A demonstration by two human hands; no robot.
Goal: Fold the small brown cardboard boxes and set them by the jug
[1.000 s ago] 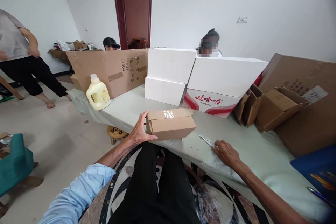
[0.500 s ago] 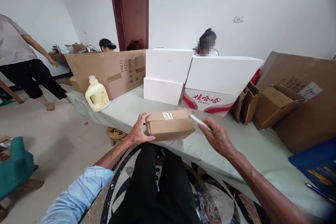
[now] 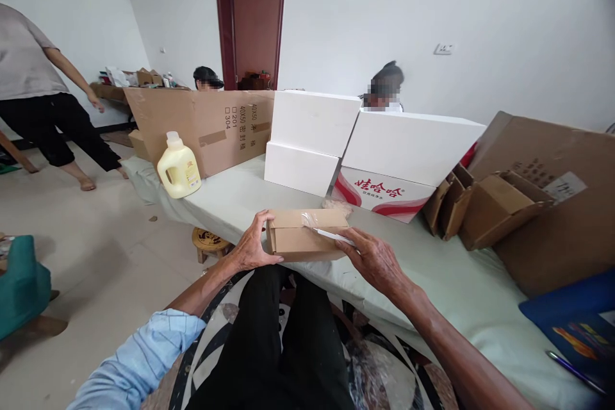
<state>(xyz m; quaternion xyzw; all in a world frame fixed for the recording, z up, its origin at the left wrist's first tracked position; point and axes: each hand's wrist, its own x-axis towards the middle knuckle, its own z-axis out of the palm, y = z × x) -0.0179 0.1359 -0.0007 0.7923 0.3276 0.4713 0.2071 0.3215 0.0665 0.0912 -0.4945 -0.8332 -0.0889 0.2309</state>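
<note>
A small brown cardboard box (image 3: 300,240), closed with clear tape on its lid, lies at the near edge of the pale green table (image 3: 446,282). My left hand (image 3: 252,246) grips the box's left end, thumb on top. My right hand (image 3: 375,262) is closed on a thin white-handled blade tool (image 3: 331,236), and its tip rests on the taped lid of the box.
Behind the box stand white boxes (image 3: 312,122), a red-printed carton (image 3: 384,192) and a large brown carton (image 3: 211,125). A yellow jug (image 3: 179,166) sits at the table's left end. Open brown boxes (image 3: 494,208) lie right. Two seated people and a standing person (image 3: 33,83) are beyond.
My right hand picked the tool up off the table, swung it left and brought its tip down onto the box lid. My left hand kept hold of the box.
</note>
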